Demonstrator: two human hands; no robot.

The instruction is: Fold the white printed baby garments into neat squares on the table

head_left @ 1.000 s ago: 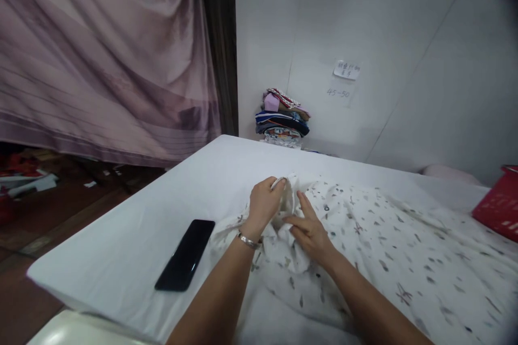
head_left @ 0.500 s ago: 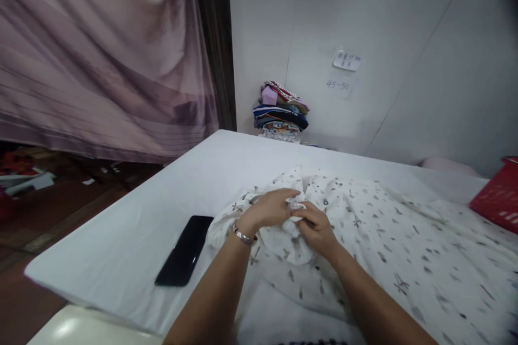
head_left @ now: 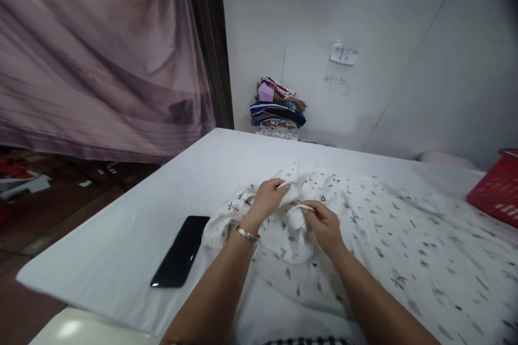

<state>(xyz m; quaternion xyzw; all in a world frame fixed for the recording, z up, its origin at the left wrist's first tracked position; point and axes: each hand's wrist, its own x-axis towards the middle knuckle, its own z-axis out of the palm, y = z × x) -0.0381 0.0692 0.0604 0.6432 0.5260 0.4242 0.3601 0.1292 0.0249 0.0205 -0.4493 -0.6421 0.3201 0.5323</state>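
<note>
A white printed cloth (head_left: 388,237) with small dark and brown marks spreads over the right half of the table, bunched up in front of me. My left hand (head_left: 268,200), with a silver bracelet at the wrist, pinches a fold of it between thumb and fingers. To its right, my right hand (head_left: 324,223) grips another edge of the same cloth. Between the two hands the fabric is crumpled and slightly lifted. Whether the cloth is a garment or a sheet cannot be made out.
A black phone (head_left: 180,251) lies left of the cloth on the white table (head_left: 162,188). Folded clothes (head_left: 278,108) are stacked beyond the far edge, by the wall. A red basket (head_left: 496,188) stands at the right. A pinkish curtain (head_left: 101,54) hangs at the left.
My hands have moved apart, the left one slightly up and left, the right one slightly right. The gathered cloth between them has opened out. The view has shifted a little.
</note>
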